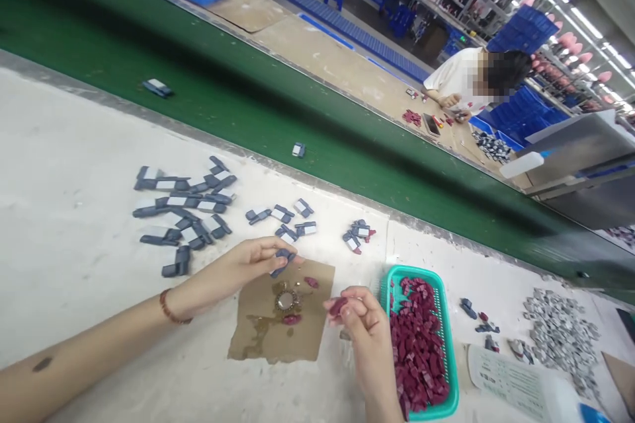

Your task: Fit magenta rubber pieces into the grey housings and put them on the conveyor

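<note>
As the left hand (262, 259) pinches a blue-grey piece (282, 264) at the far edge of stained cardboard (311, 334), the right hand (366, 330) holds a maroon piece (338, 306) in a closed pinch near a green basket (451, 373) — a slackened hold could drop either, perhaps onto the wet-looking patch (258, 328).

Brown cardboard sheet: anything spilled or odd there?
Yes: dark, wet-looking stains mark the brown cardboard sheet around the round dish and toward the lower left; possibly spilled liquid, since the rest looks dry.
</note>
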Action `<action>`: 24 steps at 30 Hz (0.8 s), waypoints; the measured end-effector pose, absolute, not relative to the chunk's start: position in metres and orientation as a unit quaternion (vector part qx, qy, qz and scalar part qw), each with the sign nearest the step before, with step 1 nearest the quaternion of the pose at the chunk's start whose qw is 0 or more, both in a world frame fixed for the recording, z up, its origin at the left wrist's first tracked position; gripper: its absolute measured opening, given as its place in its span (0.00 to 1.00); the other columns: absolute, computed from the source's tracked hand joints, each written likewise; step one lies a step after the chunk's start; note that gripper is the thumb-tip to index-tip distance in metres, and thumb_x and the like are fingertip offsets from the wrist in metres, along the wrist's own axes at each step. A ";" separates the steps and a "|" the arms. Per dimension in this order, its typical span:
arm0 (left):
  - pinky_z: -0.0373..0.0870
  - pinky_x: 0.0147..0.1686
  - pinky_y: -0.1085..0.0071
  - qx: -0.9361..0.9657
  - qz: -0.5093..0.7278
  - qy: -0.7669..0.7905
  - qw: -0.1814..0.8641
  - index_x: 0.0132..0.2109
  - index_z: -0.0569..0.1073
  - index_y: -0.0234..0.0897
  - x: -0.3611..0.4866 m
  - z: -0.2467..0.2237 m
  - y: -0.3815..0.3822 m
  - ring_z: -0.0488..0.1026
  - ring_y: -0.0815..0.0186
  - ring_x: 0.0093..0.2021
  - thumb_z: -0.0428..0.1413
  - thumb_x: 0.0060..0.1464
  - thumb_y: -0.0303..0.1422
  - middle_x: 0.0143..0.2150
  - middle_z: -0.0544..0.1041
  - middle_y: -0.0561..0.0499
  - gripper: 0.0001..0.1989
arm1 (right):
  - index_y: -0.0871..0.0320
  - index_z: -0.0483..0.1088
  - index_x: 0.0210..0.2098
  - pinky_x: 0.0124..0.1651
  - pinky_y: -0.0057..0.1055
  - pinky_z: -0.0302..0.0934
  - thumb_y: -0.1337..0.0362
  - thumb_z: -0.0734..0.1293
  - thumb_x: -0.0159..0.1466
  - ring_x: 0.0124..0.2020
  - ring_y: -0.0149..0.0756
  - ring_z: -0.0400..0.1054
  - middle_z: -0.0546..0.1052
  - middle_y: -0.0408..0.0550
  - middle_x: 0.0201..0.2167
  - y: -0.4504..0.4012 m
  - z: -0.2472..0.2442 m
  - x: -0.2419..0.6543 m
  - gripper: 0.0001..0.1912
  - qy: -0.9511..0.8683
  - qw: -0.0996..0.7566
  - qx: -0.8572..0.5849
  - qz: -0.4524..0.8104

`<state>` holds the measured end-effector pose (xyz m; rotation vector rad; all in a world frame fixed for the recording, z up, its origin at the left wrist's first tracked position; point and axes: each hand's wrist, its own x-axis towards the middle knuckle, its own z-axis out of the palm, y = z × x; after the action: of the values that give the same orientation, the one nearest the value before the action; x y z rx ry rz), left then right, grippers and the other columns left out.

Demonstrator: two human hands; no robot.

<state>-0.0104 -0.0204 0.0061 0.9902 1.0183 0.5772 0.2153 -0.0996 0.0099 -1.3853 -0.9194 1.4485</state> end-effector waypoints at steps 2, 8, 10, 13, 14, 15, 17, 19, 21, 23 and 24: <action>0.70 0.45 0.61 0.432 0.282 0.480 0.710 0.41 0.77 0.40 -0.016 0.003 -0.029 0.74 0.52 0.47 0.61 0.47 0.52 0.44 0.81 0.45 0.22 | 0.56 0.73 0.36 0.38 0.33 0.71 0.52 0.72 0.58 0.32 0.37 0.75 0.82 0.49 0.30 -0.095 0.001 0.204 0.14 -0.391 0.442 -0.570 0.573; 0.69 0.48 0.59 0.378 0.333 0.529 0.683 0.41 0.80 0.40 -0.021 -0.008 -0.043 0.72 0.52 0.48 0.63 0.44 0.51 0.44 0.80 0.46 0.22 | 0.55 0.78 0.32 0.38 0.32 0.69 0.61 0.70 0.60 0.36 0.38 0.74 0.80 0.49 0.33 -0.089 -0.018 0.184 0.05 -0.531 0.399 -0.594 0.454; 0.70 0.45 0.61 0.360 0.341 0.522 0.694 0.40 0.80 0.38 -0.020 -0.010 -0.044 0.72 0.53 0.45 0.64 0.44 0.51 0.42 0.80 0.46 0.22 | 0.54 0.78 0.32 0.37 0.31 0.69 0.63 0.69 0.61 0.36 0.38 0.73 0.79 0.49 0.33 -0.089 -0.021 0.179 0.04 -0.576 0.382 -0.585 0.424; 0.70 0.35 0.67 0.309 0.356 0.505 0.723 0.38 0.79 0.36 -0.019 -0.012 -0.044 0.72 0.60 0.37 0.65 0.43 0.49 0.38 0.78 0.47 0.22 | 0.53 0.78 0.34 0.40 0.34 0.69 0.66 0.67 0.63 0.35 0.38 0.74 0.79 0.48 0.32 -0.090 -0.024 0.172 0.06 -0.641 0.360 -0.546 0.401; 0.70 0.34 0.68 0.285 0.361 0.498 0.735 0.39 0.78 0.36 -0.019 -0.012 -0.044 0.72 0.63 0.35 0.65 0.43 0.48 0.36 0.77 0.48 0.21 | 0.52 0.77 0.35 0.42 0.35 0.69 0.67 0.66 0.64 0.35 0.38 0.73 0.79 0.48 0.32 -0.090 -0.025 0.171 0.07 -0.661 0.355 -0.534 0.389; 0.71 0.33 0.69 0.260 0.367 0.488 0.748 0.39 0.78 0.36 -0.018 -0.011 -0.044 0.71 0.65 0.33 0.66 0.43 0.46 0.35 0.76 0.50 0.21 | 0.52 0.77 0.36 0.43 0.36 0.69 0.67 0.65 0.65 0.36 0.38 0.73 0.79 0.48 0.33 -0.090 -0.026 0.170 0.09 -0.677 0.351 -0.526 0.375; 0.72 0.37 0.69 0.216 0.370 0.463 0.776 0.42 0.78 0.38 -0.018 -0.011 -0.044 0.72 0.67 0.33 0.68 0.43 0.43 0.36 0.76 0.52 0.20 | 0.52 0.76 0.38 0.45 0.37 0.69 0.68 0.63 0.66 0.38 0.39 0.73 0.79 0.49 0.35 -0.091 -0.028 0.170 0.10 -0.701 0.344 -0.520 0.346; 0.72 0.43 0.68 0.188 0.367 0.441 0.797 0.43 0.77 0.39 -0.019 -0.010 -0.044 0.74 0.67 0.35 0.69 0.42 0.41 0.38 0.77 0.52 0.21 | 0.53 0.76 0.40 0.44 0.36 0.70 0.68 0.62 0.67 0.38 0.39 0.73 0.78 0.50 0.35 -0.091 -0.029 0.171 0.10 -0.719 0.334 -0.515 0.325; 0.72 0.47 0.66 0.177 0.361 0.425 0.811 0.41 0.78 0.38 -0.019 -0.011 -0.045 0.75 0.66 0.38 0.71 0.39 0.39 0.39 0.77 0.52 0.21 | 0.53 0.76 0.40 0.43 0.36 0.70 0.69 0.62 0.67 0.38 0.39 0.73 0.77 0.50 0.35 -0.092 -0.030 0.171 0.10 -0.731 0.331 -0.509 0.311; 0.71 0.48 0.65 0.182 0.351 0.412 0.821 0.41 0.77 0.37 -0.019 -0.014 -0.045 0.76 0.64 0.39 0.72 0.37 0.39 0.37 0.78 0.52 0.22 | 0.54 0.76 0.40 0.42 0.35 0.71 0.70 0.62 0.67 0.38 0.39 0.73 0.77 0.51 0.35 -0.092 -0.030 0.171 0.11 -0.733 0.331 -0.512 0.302; 0.71 0.47 0.65 0.190 0.342 0.408 0.825 0.41 0.76 0.37 -0.019 -0.015 -0.046 0.76 0.64 0.38 0.72 0.37 0.39 0.36 0.78 0.51 0.23 | 0.55 0.76 0.40 0.42 0.35 0.71 0.70 0.62 0.67 0.38 0.39 0.73 0.77 0.52 0.36 -0.092 -0.029 0.171 0.10 -0.732 0.330 -0.515 0.300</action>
<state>-0.0190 -0.0459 -0.0154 0.4028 0.8664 0.7271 0.1706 -0.0923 -0.0295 -1.3465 -1.9146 0.7845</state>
